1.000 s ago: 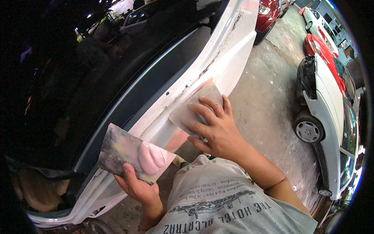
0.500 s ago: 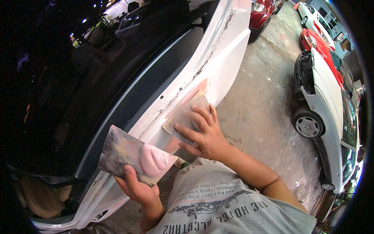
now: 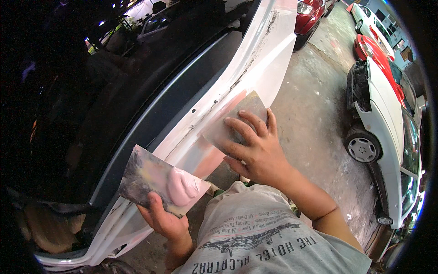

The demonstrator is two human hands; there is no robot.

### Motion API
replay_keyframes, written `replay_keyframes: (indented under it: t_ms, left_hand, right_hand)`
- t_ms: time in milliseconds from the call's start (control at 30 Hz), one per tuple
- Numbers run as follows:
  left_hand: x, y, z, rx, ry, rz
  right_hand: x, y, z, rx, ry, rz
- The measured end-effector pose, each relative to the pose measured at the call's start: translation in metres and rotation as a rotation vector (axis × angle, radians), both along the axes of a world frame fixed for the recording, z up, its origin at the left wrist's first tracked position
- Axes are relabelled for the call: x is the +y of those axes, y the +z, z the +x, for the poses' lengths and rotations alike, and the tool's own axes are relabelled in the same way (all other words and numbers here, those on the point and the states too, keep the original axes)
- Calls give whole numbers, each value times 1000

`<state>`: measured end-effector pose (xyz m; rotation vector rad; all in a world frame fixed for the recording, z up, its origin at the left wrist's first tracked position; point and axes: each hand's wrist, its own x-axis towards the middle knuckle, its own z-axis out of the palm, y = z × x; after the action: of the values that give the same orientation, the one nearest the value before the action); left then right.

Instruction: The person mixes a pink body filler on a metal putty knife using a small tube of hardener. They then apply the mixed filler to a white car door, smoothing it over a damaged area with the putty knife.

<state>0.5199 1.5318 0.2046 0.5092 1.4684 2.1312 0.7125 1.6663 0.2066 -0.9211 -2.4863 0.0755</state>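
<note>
A flat mixing board [image 3: 139, 180], smeared grey and yellow, rests in my left hand [image 3: 166, 223], thumb on top and fingers underneath. On it sits a thick mound of pink body filler [image 3: 181, 186]. My right hand [image 3: 262, 153] presses a thin grey spreader [image 3: 250, 105] against a white car body panel [image 3: 273, 57], its fingers laid over the sheet. Pink filler patches [image 3: 211, 163] and a grey smear show on the panel beside the spreader. Its working edge is partly hidden by my fingers.
Dark glass [image 3: 150, 77] of the car fills the left side. Beyond the panel lies a concrete floor [image 3: 315, 109]. A white car [image 3: 383, 114] with its front end stripped stands at right, near red car parts [image 3: 369, 48]. A dark red car [image 3: 308, 18] stands ahead.
My right hand and the spreader have moved to the right along the panel, baring more of the pink and grey patch. The board in my left hand has barely shifted.
</note>
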Motion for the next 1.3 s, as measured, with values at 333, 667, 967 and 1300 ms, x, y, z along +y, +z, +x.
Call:
replay_keyframes:
  t_ms: [333, 667, 967, 1300]
  left_hand:
    - [-1, -2, 3, 22, 56, -14]
    - [0, -2, 4, -9, 31, -15]
    - [2, -1, 8, -10, 0, -10]
    - [1, -3, 7, -38, 20, -49]
  right_hand:
    - [2, -14, -12, 1, 52, 7]
    - [25, -10, 4, 3, 3, 62]
    - [52, -5, 31, -55, -98, 85]
    - [51, 29, 42, -139, -185, 63]
